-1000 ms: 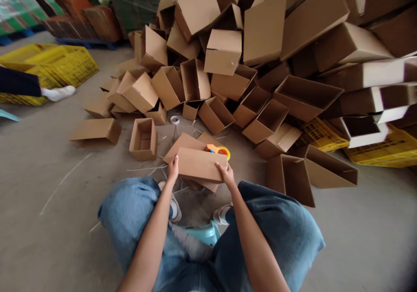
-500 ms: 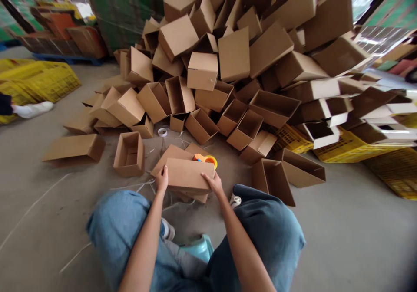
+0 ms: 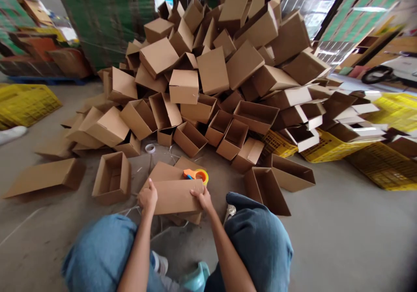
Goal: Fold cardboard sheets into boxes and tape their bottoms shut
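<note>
I hold a flat, folded cardboard box [image 3: 176, 195] in front of my knees with both hands. My left hand [image 3: 147, 197] grips its left end, thumb on top. My right hand [image 3: 201, 196] grips its right end. The box lies over a small stack of other flat cardboard pieces [image 3: 165, 170] on the concrete floor. An orange and yellow tape dispenser [image 3: 197, 175] rests just beyond my right hand. A white tape roll [image 3: 150, 148] lies on the floor further out.
A tall heap of assembled brown boxes [image 3: 215, 70] fills the floor ahead. An open box [image 3: 112, 182] and a long one [image 3: 45, 177] sit to my left, two more [image 3: 276, 183] to my right. Yellow crates [image 3: 384, 164] lie right and far left. My knees in jeans frame the bottom.
My view has tilted upward and drifted, showing more of the heap and the room behind. My hands keep the same hold on the flat box, now slightly closer together.
</note>
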Action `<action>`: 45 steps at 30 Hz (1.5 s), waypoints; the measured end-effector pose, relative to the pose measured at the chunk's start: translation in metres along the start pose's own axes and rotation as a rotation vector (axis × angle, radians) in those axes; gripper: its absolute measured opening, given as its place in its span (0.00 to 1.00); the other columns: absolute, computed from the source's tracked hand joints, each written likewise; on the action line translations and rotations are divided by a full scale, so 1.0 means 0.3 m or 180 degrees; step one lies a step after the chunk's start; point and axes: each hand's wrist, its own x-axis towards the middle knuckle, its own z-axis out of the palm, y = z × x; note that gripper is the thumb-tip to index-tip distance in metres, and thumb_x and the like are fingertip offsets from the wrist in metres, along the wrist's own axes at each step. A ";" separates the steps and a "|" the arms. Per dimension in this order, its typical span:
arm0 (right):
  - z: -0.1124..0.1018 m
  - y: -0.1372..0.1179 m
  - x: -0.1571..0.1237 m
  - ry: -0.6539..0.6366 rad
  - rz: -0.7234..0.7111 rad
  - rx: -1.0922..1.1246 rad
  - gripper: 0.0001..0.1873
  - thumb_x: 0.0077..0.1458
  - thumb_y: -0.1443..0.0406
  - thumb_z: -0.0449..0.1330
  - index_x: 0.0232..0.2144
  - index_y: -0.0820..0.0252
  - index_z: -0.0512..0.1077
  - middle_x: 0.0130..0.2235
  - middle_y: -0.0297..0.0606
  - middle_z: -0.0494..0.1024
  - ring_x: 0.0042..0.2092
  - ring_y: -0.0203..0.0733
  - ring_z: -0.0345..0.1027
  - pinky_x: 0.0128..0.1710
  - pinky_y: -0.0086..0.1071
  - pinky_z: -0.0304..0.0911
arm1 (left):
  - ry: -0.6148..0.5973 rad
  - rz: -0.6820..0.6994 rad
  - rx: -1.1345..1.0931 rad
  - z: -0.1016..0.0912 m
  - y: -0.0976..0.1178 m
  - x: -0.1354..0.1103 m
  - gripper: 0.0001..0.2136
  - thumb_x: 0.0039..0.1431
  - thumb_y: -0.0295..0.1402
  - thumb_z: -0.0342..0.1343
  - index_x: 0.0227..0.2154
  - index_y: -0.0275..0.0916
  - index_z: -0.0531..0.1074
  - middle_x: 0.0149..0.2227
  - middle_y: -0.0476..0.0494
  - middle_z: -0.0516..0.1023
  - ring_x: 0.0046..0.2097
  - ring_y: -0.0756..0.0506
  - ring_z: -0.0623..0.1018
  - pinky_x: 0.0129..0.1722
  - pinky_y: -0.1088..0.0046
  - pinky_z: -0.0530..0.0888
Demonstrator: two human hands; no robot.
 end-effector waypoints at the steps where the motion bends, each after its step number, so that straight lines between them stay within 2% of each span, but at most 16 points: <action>1: -0.001 -0.007 -0.003 -0.0071 0.0060 -0.0041 0.34 0.37 0.52 0.66 0.48 0.57 0.71 0.42 0.38 0.80 0.42 0.48 0.74 0.41 0.37 0.67 | 0.0035 -0.0093 0.0015 0.000 0.001 0.001 0.40 0.61 0.53 0.30 0.38 0.19 0.77 0.42 0.12 0.76 0.48 0.25 0.75 0.43 0.52 0.71; 3: -0.002 -0.029 -0.011 -0.0089 0.0341 -0.0270 0.35 0.38 0.48 0.66 0.47 0.58 0.70 0.43 0.43 0.79 0.44 0.50 0.74 0.42 0.37 0.66 | 0.0052 -0.0186 -0.0018 0.000 0.002 0.001 0.39 0.61 0.53 0.31 0.38 0.20 0.77 0.43 0.12 0.76 0.49 0.25 0.75 0.44 0.51 0.70; 5: 0.005 -0.053 -0.023 0.0131 0.0561 -0.0699 0.37 0.42 0.41 0.60 0.48 0.59 0.69 0.43 0.50 0.79 0.44 0.54 0.73 0.43 0.41 0.65 | 0.0029 -0.0187 -0.0098 0.002 0.002 -0.001 0.38 0.61 0.53 0.32 0.38 0.20 0.78 0.42 0.13 0.76 0.47 0.26 0.76 0.44 0.51 0.70; 7: 0.019 -0.071 -0.034 0.0372 0.0596 -0.1117 0.41 0.47 0.36 0.50 0.50 0.60 0.68 0.41 0.54 0.79 0.43 0.58 0.73 0.43 0.46 0.64 | 0.0043 -0.0137 -0.0197 0.006 0.005 -0.003 0.38 0.61 0.53 0.33 0.38 0.21 0.78 0.41 0.13 0.77 0.47 0.26 0.77 0.44 0.51 0.70; 9: 0.039 -0.080 -0.041 0.0510 0.0460 -0.1468 0.44 0.51 0.36 0.44 0.53 0.63 0.66 0.40 0.57 0.78 0.42 0.60 0.73 0.42 0.48 0.64 | 0.0058 -0.0041 -0.0282 0.010 0.010 -0.003 0.37 0.61 0.53 0.34 0.37 0.21 0.78 0.40 0.13 0.77 0.46 0.25 0.77 0.44 0.50 0.70; 13: 0.074 -0.082 -0.043 0.0633 0.0039 -0.1890 0.43 0.58 0.42 0.39 0.62 0.68 0.55 0.50 0.61 0.73 0.45 0.60 0.73 0.44 0.48 0.63 | 0.0003 0.0033 -0.0306 0.005 0.023 0.004 0.38 0.61 0.53 0.33 0.34 0.20 0.79 0.39 0.11 0.76 0.47 0.24 0.76 0.45 0.50 0.69; 16: 0.083 -0.082 -0.042 0.0703 -0.0452 -0.1873 0.40 0.61 0.46 0.38 0.66 0.66 0.47 0.60 0.58 0.64 0.55 0.57 0.66 0.50 0.44 0.61 | -0.0014 0.0009 -0.0299 -0.009 0.030 0.004 0.38 0.61 0.53 0.35 0.32 0.20 0.79 0.38 0.11 0.77 0.47 0.24 0.76 0.45 0.49 0.69; 18: 0.081 -0.083 -0.042 0.0709 -0.0991 -0.1921 0.38 0.62 0.48 0.39 0.66 0.64 0.47 0.64 0.52 0.57 0.63 0.54 0.54 0.58 0.43 0.54 | -0.0011 0.0055 -0.0332 -0.018 0.030 0.000 0.38 0.61 0.53 0.35 0.32 0.19 0.79 0.38 0.11 0.76 0.47 0.23 0.76 0.45 0.49 0.69; 20: 0.077 -0.084 -0.042 0.0602 -0.1510 -0.2095 0.36 0.62 0.48 0.41 0.66 0.62 0.48 0.67 0.46 0.53 0.67 0.51 0.42 0.63 0.45 0.43 | -0.0017 0.0074 -0.0307 -0.025 0.029 -0.006 0.39 0.61 0.53 0.34 0.32 0.18 0.79 0.38 0.10 0.76 0.46 0.23 0.76 0.45 0.49 0.69; 22: 0.073 -0.084 -0.040 0.0406 -0.1838 -0.2311 0.35 0.62 0.49 0.43 0.65 0.59 0.51 0.67 0.43 0.54 0.68 0.50 0.38 0.65 0.48 0.35 | -0.0065 0.0057 -0.0230 -0.030 0.028 -0.010 0.39 0.62 0.53 0.33 0.33 0.17 0.79 0.39 0.10 0.76 0.46 0.23 0.76 0.44 0.50 0.69; 26: 0.073 -0.090 -0.039 0.0240 -0.1885 -0.2659 0.31 0.62 0.48 0.44 0.60 0.58 0.61 0.63 0.45 0.62 0.66 0.52 0.45 0.64 0.51 0.34 | -0.0113 0.0084 -0.0191 -0.034 0.030 -0.018 0.40 0.62 0.52 0.32 0.34 0.17 0.79 0.39 0.11 0.76 0.45 0.24 0.77 0.43 0.51 0.69; 30: 0.096 -0.116 -0.037 0.0524 -0.1703 -0.2996 0.28 0.62 0.49 0.42 0.50 0.61 0.69 0.52 0.50 0.71 0.57 0.55 0.58 0.62 0.55 0.35 | -0.0045 0.0101 -0.0114 -0.037 0.033 -0.025 0.37 0.63 0.50 0.34 0.34 0.19 0.79 0.38 0.13 0.77 0.44 0.25 0.77 0.42 0.53 0.70; 32: 0.110 -0.132 -0.029 0.0652 -0.1649 -0.3096 0.27 0.62 0.50 0.42 0.45 0.62 0.69 0.46 0.50 0.74 0.52 0.55 0.62 0.60 0.55 0.39 | -0.0065 0.0091 -0.0044 -0.039 0.035 -0.025 0.36 0.63 0.48 0.33 0.35 0.21 0.79 0.39 0.15 0.77 0.45 0.26 0.77 0.43 0.54 0.70; 37: 0.120 -0.155 -0.003 0.0656 -0.1596 -0.3118 0.28 0.61 0.46 0.42 0.41 0.61 0.69 0.44 0.50 0.73 0.48 0.54 0.63 0.50 0.43 0.54 | -0.0161 0.0093 -0.0166 -0.040 0.039 -0.020 0.35 0.63 0.48 0.34 0.36 0.21 0.79 0.40 0.14 0.77 0.46 0.25 0.77 0.44 0.53 0.69; 41: 0.117 -0.155 0.008 0.0671 -0.1566 -0.3056 0.27 0.62 0.47 0.41 0.40 0.60 0.69 0.44 0.48 0.73 0.48 0.52 0.63 0.45 0.39 0.56 | -0.0116 0.0156 -0.0376 -0.034 0.036 -0.014 0.33 0.63 0.48 0.37 0.34 0.21 0.79 0.39 0.12 0.77 0.46 0.24 0.76 0.45 0.51 0.68; 45: 0.115 -0.150 0.019 0.0652 -0.1525 -0.2884 0.27 0.62 0.47 0.41 0.38 0.60 0.69 0.44 0.49 0.73 0.47 0.51 0.63 0.45 0.39 0.56 | -0.0185 0.0053 -0.0580 -0.013 0.022 0.016 0.30 0.62 0.49 0.39 0.33 0.26 0.79 0.42 0.15 0.77 0.50 0.25 0.75 0.48 0.51 0.68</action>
